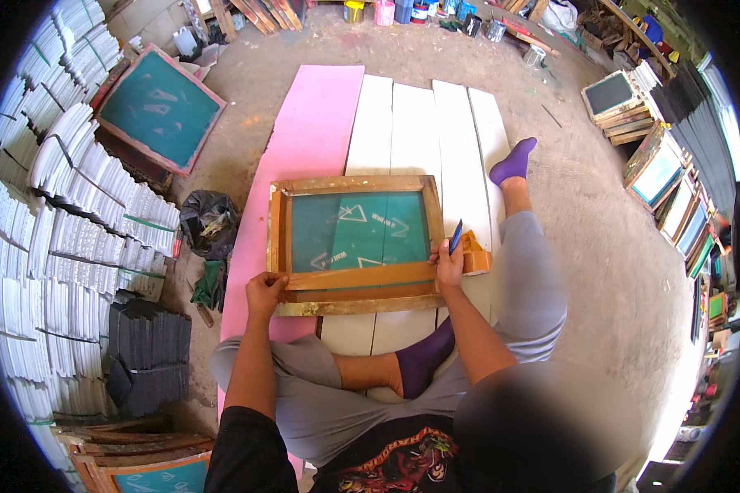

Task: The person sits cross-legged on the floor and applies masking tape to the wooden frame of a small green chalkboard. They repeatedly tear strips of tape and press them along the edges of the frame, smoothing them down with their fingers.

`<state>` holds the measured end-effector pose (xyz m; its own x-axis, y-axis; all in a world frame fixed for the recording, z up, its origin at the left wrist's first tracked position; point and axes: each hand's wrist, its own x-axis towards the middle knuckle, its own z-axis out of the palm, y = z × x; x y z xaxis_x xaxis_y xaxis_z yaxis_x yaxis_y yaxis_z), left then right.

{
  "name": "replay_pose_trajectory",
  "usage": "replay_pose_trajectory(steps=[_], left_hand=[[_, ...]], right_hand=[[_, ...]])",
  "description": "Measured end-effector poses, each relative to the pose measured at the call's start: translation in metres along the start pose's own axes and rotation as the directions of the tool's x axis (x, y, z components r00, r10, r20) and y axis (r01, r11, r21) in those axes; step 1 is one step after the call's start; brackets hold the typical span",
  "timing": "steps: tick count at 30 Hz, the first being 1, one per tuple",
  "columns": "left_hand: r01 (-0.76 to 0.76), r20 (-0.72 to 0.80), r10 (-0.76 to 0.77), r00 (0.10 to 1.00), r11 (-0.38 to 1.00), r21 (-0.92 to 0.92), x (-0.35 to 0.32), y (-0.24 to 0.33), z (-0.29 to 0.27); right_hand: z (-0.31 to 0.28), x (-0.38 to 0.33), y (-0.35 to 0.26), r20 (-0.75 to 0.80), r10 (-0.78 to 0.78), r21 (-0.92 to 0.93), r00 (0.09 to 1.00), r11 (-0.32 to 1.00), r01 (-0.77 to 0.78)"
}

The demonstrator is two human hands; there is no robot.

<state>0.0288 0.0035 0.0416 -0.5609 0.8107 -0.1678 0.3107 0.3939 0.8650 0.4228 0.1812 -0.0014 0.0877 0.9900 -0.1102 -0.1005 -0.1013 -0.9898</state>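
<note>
Mid-frame, the left hand [265, 294] pinches brown tape [349, 277] across a screen's [378, 226] lower side, seemingly not fully pressed down, while the right hand [448, 272], fingers closed, grips a blue tool [455, 237].

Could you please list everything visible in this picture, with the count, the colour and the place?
Framed screen: one, green and brown, centre
Tape strip: one, brown, across the screen's near side
Tape roll: one, orange-brown, right of the screen
Pen-like tool: one, blue, screen's right edge
White boards: several, white, centre
Pink board: one, pink, left of them
White stacks: many, white, far left
Dark stack: at least one, black, lower left
Bag: one, black, left floor
Other screens: several, mixed colours, both sides
Cans: several, mixed colours, top
Feet: two, purple-socked, right and lower centre
Left hand: one, bare, strip's left end
Right hand: one, bare, strip's right end
</note>
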Motion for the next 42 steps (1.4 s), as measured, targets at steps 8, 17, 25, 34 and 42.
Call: replay_pose_trajectory(steps=[8,17,25,34,42], left_hand=[[0.072,-0.003,-0.072,0.997,0.997,0.037,0.010,-0.022,0.002],[0.031,0.005,-0.030,1.000,0.999,-0.044,0.004,-0.002,-0.001],[0.015,-0.017,-0.014,1.000,0.999,0.050,0.004,-0.005,-0.002],[0.045,-0.002,-0.045,0.999,0.999,-0.018,0.008,-0.020,-0.002],[0.096,0.033,-0.097,0.995,0.995,0.029,0.005,0.001,-0.003]], right_hand=[[-0.049,-0.036,-0.042,0.111,-0.031,-0.682,0.993,0.725,0.099],[-0.043,-0.081,-0.061,0.266,0.029,-0.886,0.964,0.402,0.232],[-0.039,-0.076,-0.044,0.223,0.052,-0.918,0.973,0.348,0.192],[-0.025,-0.082,-0.052,0.160,0.107,-0.949,0.981,0.290,0.123],[-0.028,-0.077,-0.034,0.086,0.141,-0.959,0.986,0.279,0.044]])
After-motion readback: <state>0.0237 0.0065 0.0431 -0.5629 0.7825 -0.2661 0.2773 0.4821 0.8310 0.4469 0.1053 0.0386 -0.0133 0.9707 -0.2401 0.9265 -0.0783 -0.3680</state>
